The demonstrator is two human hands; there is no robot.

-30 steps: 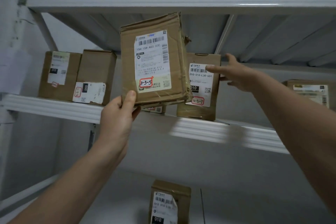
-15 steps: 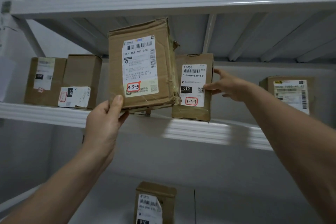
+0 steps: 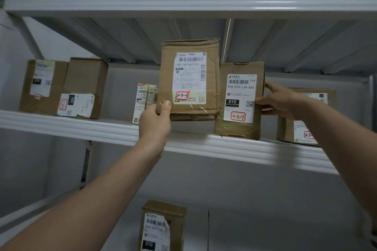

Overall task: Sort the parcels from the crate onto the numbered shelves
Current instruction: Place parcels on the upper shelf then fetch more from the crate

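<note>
While held just above the front lip of the white ribbed metal shelf (image 3: 224, 146), not resting on it: creased, dented cardboard parcel marked 3-3-5 (image 3: 190, 79), rectangular, with a white label and glossy tape on the front. Gripped at the lower left corner by the left hand (image 3: 156, 122), thumb flat across the taped face, fingers hidden behind. Just to its right, upright on the shelf: smoother cardboard parcel marked 3-3-7 (image 3: 239, 100), pinched at the right edge by the right hand (image 3: 283, 102), thumb on the label.

Also on the shelf, counted:
- one labelled carton at far left (image 3: 42, 85)
- one plain-sided carton (image 3: 85, 87) touching it
- one thin labelled packet (image 3: 143, 106) behind the left hand
- one carton at far right (image 3: 306, 128), partly hidden by the forearm

Below the shelf: one upright carton (image 3: 163, 228), label peeling.
</note>
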